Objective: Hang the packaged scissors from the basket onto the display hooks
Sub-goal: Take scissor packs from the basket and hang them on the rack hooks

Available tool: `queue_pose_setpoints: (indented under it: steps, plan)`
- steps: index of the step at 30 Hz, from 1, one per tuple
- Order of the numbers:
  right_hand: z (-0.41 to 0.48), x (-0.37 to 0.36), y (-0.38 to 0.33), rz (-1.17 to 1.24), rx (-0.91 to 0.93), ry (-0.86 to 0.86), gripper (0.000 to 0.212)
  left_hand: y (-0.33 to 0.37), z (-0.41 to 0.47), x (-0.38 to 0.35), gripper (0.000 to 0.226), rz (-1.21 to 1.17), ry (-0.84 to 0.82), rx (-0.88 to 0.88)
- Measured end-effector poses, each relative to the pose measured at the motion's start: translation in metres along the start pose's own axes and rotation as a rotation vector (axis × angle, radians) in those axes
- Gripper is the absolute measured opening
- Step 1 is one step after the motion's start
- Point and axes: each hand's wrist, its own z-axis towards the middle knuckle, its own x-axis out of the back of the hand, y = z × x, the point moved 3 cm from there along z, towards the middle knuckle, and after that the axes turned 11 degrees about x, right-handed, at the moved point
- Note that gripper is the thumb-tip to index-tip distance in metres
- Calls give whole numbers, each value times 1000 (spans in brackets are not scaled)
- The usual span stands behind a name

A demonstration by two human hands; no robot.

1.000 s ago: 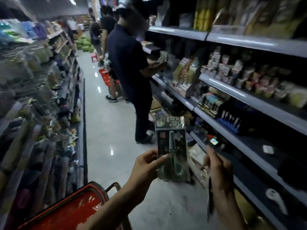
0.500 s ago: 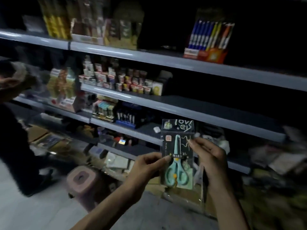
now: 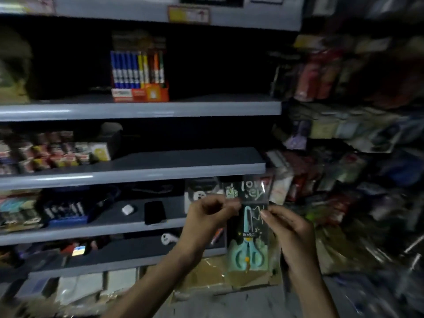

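Carrying one pack toward the hooks.
Left hand point(image 3: 206, 216) and right hand point(image 3: 286, 228) pinch the packaged scissors point(image 3: 249, 228) at lower centre; next, line its top hole onto a hook in the hanging display point(image 3: 332, 180) at right.

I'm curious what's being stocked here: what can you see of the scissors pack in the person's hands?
The scissors pack is a flat, clear sleeve over a dark card with pale lettering on top. Inside sit mint-green scissors, blades up, looped handles down. It is held upright in front of the shelves; the left hand pinches its left edge, the right hand its right edge.
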Motion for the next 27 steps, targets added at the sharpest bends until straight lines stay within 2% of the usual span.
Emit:
queue_pose_setpoints:
  steps: [3, 12, 19, 24, 27]
  plan:
    - [26, 51, 8, -27, 0, 27, 17, 0, 30, -57, 16, 59, -17, -50]
    - [119, 179, 33, 61, -30, 9, 7, -10, 114, -203, 13, 198, -84, -44]
    - [178, 230, 61, 86, -83, -9, 7, -15, 159, -262, 11, 249, -83, -25]
    - [218, 242, 87, 119, -79, 91, 7, -17, 206, -284, 11, 320, -81, -19]
    - [248, 248, 106, 154, -75, 220, 4, -13, 251, -286, 7, 348, -32, -70]
